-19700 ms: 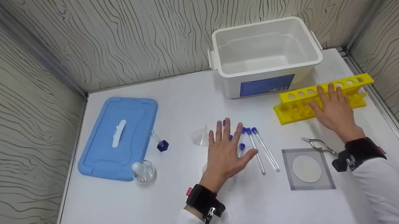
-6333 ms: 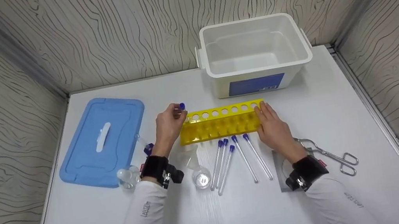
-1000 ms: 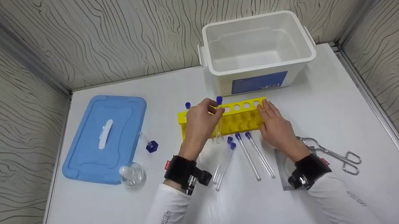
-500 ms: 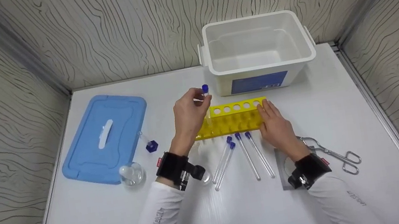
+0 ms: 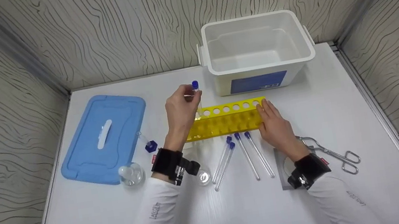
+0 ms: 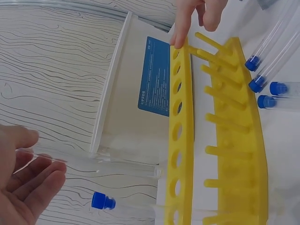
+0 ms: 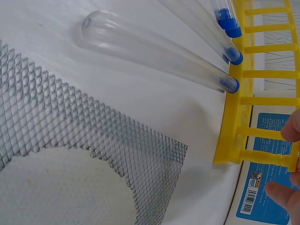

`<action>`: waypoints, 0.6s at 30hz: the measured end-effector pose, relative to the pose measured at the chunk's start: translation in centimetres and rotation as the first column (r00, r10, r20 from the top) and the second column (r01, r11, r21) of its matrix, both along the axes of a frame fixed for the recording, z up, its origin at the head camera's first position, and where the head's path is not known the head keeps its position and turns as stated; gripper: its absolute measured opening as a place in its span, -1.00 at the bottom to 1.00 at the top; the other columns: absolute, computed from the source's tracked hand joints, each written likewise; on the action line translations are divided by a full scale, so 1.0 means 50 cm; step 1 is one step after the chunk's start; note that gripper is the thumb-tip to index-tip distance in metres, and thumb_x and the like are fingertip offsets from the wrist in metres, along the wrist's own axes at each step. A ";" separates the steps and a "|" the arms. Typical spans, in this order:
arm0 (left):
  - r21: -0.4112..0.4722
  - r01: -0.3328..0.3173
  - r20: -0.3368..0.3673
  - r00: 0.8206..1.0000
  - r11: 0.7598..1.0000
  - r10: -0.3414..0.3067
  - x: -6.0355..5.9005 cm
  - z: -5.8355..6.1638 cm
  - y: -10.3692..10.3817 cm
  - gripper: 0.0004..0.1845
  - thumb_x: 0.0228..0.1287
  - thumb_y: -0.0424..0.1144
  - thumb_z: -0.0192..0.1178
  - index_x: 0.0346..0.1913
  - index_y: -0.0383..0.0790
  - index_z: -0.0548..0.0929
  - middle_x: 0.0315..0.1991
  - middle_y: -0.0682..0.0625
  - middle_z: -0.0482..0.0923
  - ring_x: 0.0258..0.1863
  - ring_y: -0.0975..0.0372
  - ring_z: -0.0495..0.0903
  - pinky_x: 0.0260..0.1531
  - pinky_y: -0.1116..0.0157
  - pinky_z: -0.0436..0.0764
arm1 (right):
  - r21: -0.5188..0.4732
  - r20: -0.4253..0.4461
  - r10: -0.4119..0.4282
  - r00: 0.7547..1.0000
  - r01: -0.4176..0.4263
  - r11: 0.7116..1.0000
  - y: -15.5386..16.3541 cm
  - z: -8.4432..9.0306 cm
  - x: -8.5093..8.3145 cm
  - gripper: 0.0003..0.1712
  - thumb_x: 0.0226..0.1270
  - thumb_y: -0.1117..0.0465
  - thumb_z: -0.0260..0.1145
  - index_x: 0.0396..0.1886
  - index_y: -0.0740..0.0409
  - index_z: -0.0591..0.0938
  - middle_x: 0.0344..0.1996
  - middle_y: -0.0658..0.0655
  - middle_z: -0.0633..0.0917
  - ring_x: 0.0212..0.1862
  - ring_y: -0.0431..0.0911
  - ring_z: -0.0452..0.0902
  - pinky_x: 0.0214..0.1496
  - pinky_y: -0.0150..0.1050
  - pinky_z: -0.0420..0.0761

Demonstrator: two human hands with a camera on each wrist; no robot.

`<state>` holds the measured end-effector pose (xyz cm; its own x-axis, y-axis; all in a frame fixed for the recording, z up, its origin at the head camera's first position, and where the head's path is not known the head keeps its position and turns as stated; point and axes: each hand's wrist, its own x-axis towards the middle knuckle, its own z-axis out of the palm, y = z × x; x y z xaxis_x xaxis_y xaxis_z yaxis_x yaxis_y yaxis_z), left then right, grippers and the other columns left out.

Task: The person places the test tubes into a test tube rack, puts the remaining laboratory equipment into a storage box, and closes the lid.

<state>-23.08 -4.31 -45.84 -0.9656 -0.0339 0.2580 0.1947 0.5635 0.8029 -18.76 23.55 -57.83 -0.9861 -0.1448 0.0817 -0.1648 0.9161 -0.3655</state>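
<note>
Above, the left hand [image 5: 180, 109] pinches a capped tube [image 5: 197, 98] over the yellow rack [image 5: 225, 124]; white bin [image 5: 259, 64] empty.

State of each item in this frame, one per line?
Left hand: pinching a capped test tube, upright above the rack.
Right hand: fingers on the rack's end.
Yellow rack: standing.
White bin: open.
Blue lid: off, flat.
Four tubes: capped, lying.
</note>
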 end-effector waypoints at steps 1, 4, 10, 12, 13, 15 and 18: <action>0.001 0.000 0.000 1.000 1.000 0.000 -0.002 -0.001 -0.001 -0.74 0.35 -0.12 0.27 -0.04 -0.22 0.68 -0.17 -0.06 0.76 -0.22 0.22 0.77 -0.14 0.36 0.73 | 0.000 0.002 -0.001 1.000 0.001 1.000 0.000 0.000 0.000 -0.30 0.41 0.26 0.10 0.52 0.27 0.21 0.56 0.31 0.12 0.58 0.20 0.04 -0.18 0.02 0.68; 0.007 0.002 0.003 1.000 1.000 -0.002 -0.007 -0.005 -0.004 -0.74 0.35 -0.13 0.27 -0.03 -0.21 0.68 -0.17 -0.06 0.76 -0.23 0.22 0.76 -0.14 0.36 0.73 | 0.004 0.010 -0.006 1.000 0.006 1.000 0.000 0.001 0.001 -0.30 0.42 0.25 0.10 0.53 0.25 0.20 0.57 0.29 0.11 0.58 0.19 0.03 -0.10 0.04 0.69; -0.020 0.003 0.018 1.000 1.000 -0.003 -0.015 -0.017 -0.011 -0.74 0.37 -0.12 0.25 -0.01 -0.20 0.68 -0.14 -0.05 0.75 -0.22 0.22 0.73 -0.12 0.36 0.72 | 0.013 0.007 -0.002 1.000 0.002 1.000 0.000 0.001 0.001 -0.29 0.41 0.25 0.10 0.52 0.26 0.20 0.56 0.31 0.12 0.58 0.21 0.03 0.00 0.06 0.67; -0.042 0.005 0.021 1.000 0.999 -0.004 -0.018 -0.022 -0.013 -0.74 0.37 -0.12 0.25 -0.01 -0.19 0.68 -0.14 -0.04 0.75 -0.22 0.22 0.72 -0.11 0.36 0.72 | 0.015 0.004 0.000 1.000 0.000 1.000 0.001 0.001 0.001 -0.29 0.41 0.25 0.11 0.52 0.27 0.21 0.56 0.32 0.12 0.58 0.21 0.03 -0.03 0.06 0.67; -0.050 0.007 0.023 1.000 0.999 -0.005 -0.019 -0.024 -0.015 -0.74 0.37 -0.11 0.24 -0.01 -0.19 0.68 -0.15 -0.04 0.75 -0.23 0.22 0.71 -0.12 0.36 0.72 | 0.016 0.006 -0.001 1.000 0.001 1.000 0.001 0.001 0.001 -0.30 0.41 0.25 0.10 0.52 0.26 0.21 0.56 0.31 0.13 0.58 0.21 0.04 -0.03 0.05 0.68; -0.060 0.017 0.028 0.999 0.998 -0.015 -0.021 -0.029 -0.018 -0.74 0.37 -0.11 0.24 -0.02 -0.18 0.68 -0.15 -0.04 0.74 -0.24 0.22 0.68 -0.11 0.35 0.71 | 0.017 0.013 -0.001 1.000 0.001 1.000 0.001 0.001 0.000 -0.30 0.42 0.25 0.10 0.52 0.26 0.21 0.56 0.31 0.12 0.58 0.21 0.03 -0.06 0.05 0.68; -0.062 0.037 0.037 0.999 0.997 -0.035 -0.025 -0.035 -0.022 -0.75 0.37 -0.11 0.25 -0.02 -0.18 0.68 -0.16 -0.03 0.73 -0.23 0.19 0.66 -0.09 0.33 0.71 | 0.017 0.028 -0.004 1.000 0.003 1.000 0.001 0.001 0.000 -0.29 0.43 0.23 0.09 0.53 0.26 0.19 0.57 0.31 0.10 0.58 0.21 0.02 0.00 0.07 0.67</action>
